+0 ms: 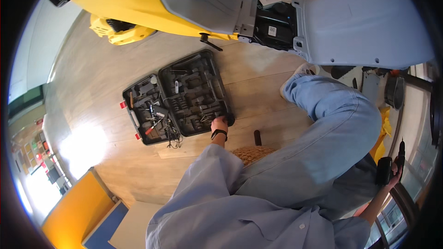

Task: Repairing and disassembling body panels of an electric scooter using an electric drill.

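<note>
So our right grip (395, 173), lower right of the frame, is wrapped around a black cordless drill (384, 170) with a chunky block at its base. Our soft, creased jeans (323, 120) fill the middle right, a nubbly woven seat (249, 155) peeking out beside them. Our left grip (220, 125) is at the lower right corner of the open black tool case (218, 79), left of centre; fingertips hidden, so we can't tell if it's got anything. Best guess: we're at the rummaging-for-a-part step, and the next move calls for a careful fingertip pinch, given those snug moulded slots. Thin cables (172, 137) tangle at its lower edge, on wood-look floor (258, 97). Farther off, up top: smooth, curvy yellow bodywork (120, 0).
</note>
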`<state>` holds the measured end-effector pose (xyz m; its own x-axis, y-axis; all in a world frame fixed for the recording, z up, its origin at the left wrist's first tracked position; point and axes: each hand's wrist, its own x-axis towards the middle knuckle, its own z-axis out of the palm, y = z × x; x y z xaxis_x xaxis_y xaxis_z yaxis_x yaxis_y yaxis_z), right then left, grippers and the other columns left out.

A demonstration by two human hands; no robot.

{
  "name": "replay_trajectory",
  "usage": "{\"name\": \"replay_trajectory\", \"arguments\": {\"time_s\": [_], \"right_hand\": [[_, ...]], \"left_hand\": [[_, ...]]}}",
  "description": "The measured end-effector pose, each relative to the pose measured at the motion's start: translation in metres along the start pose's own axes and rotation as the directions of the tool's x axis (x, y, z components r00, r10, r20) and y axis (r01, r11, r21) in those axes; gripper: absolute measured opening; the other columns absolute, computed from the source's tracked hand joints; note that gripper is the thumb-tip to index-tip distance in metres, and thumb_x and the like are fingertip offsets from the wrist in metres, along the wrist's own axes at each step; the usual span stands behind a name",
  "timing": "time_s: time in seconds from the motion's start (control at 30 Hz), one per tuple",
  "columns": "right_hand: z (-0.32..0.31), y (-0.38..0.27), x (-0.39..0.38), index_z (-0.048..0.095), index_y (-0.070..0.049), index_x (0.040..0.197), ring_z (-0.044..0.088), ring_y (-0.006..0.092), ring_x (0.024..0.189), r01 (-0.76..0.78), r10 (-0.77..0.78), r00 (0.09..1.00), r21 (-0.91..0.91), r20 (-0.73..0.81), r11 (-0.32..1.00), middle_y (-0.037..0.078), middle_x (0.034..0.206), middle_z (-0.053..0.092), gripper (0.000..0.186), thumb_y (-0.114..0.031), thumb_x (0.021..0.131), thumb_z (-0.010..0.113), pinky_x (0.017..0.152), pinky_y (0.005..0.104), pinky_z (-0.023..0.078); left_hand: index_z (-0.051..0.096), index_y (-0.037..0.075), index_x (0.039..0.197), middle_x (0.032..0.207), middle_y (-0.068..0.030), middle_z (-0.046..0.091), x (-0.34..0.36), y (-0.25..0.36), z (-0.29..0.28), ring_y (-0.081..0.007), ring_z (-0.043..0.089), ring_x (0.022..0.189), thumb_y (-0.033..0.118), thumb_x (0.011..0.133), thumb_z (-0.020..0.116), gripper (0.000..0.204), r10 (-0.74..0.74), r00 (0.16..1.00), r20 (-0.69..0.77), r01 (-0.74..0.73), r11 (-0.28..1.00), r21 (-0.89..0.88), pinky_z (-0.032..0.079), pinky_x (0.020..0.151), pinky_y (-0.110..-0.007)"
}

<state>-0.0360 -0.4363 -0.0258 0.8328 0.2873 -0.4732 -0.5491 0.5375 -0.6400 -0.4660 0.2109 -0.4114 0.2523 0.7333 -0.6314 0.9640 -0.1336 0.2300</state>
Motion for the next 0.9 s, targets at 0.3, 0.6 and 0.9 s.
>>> {"name": "replay_trajectory", "arguments": {"time_s": [0.3, 0.6, 0.9], "right_hand": [[0.013, -0.004, -0.02, 0.041, 0.005, 0.129, 0.037, 0.0091, 0.062, 0.069, -0.055, 0.994, 0.161, -0.092, 0.985, -0.004, 0.064, 0.031, 0.048, -0.018, 0.089, 0.049, 0.075, 0.0234, 0.035], [0.026, -0.007, -0.017, 0.037, 0.008, 0.13, 0.035, 0.0087, 0.061, 0.129, -0.135, 0.978, -0.047, -0.156, 0.991, -0.003, 0.066, 0.031, 0.047, -0.018, 0.093, 0.048, 0.069, 0.0231, 0.034], [0.028, -0.016, 0.0, 0.031, 0.009, 0.134, 0.034, 0.0091, 0.061, 0.07, -0.081, 0.995, -0.178, -0.058, 0.982, -0.001, 0.07, 0.032, 0.049, -0.017, 0.095, 0.046, 0.068, 0.0235, 0.034]], "left_hand": [[0.069, 0.016, 0.103, 0.096, -0.0129, 0.067, 0.01, 0.007, 0.001, -0.0311, 0.063, 0.094, 0.023, 0.077, 0.068, 0.028, 0.036, 0.992, 0.119, -0.04, 0.999, 0.036, 0.051, 0.082, -0.04], [0.071, 0.013, 0.092, 0.091, -0.0126, 0.068, 0.017, -0.001, 0.014, -0.031, 0.064, 0.089, 0.023, 0.073, 0.069, 0.021, -0.108, 0.994, -0.02, 0.107, 0.994, -0.007, 0.052, 0.079, -0.041], [0.068, 0.01, 0.083, 0.079, -0.0095, 0.067, 0.008, -0.026, 0.01, -0.0299, 0.065, 0.079, 0.023, 0.066, 0.074, 0.022, -0.056, 0.993, -0.099, 0.043, 0.991, -0.129, 0.051, 0.072, -0.04]]}}
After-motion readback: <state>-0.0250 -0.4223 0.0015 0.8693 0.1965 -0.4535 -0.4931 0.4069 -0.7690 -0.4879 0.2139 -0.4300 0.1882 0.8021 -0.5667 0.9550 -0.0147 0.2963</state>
